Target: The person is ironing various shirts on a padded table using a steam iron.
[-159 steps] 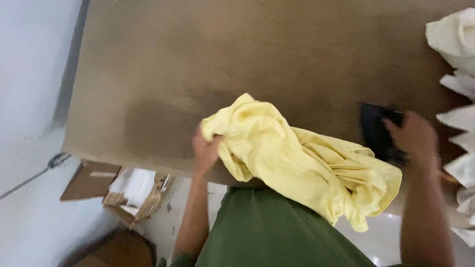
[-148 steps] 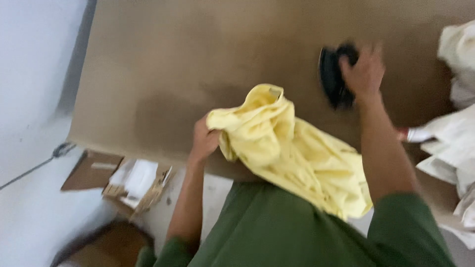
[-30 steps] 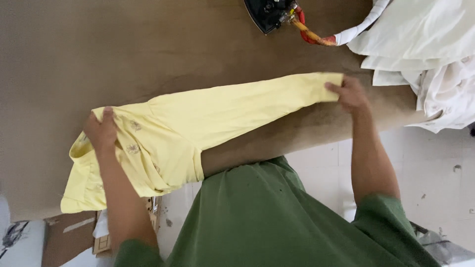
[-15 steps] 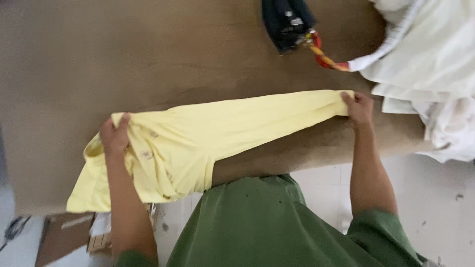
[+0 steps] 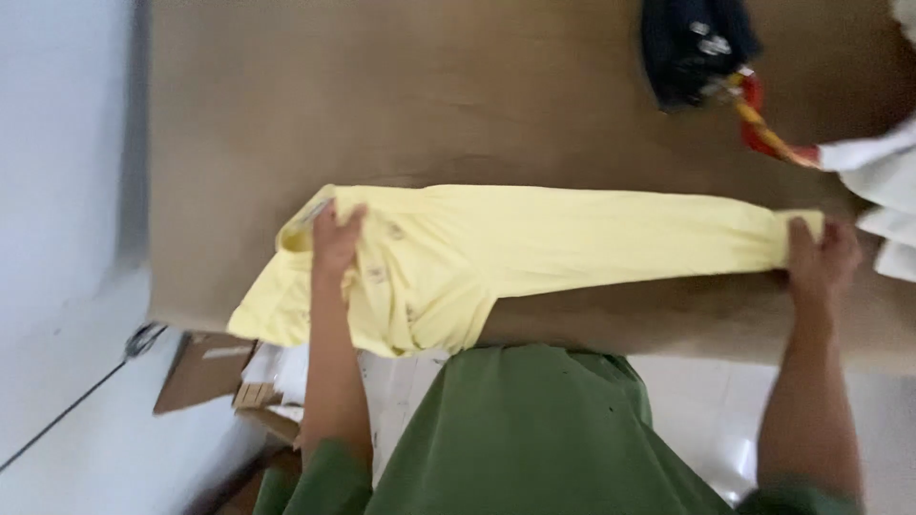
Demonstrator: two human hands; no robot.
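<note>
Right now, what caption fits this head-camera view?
Left hand and right hand stretch a yellow garment flat across a brown table.

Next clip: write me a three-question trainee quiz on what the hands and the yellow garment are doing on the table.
1. True or false: the yellow garment lies stretched out between both hands.
2. Which hand holds the garment's far narrow end? A) left hand B) right hand
3. Fill in: the dark iron rests on the brown table, ____ from the garment.

Key: 1 true; 2 B; 3 apart.
</note>
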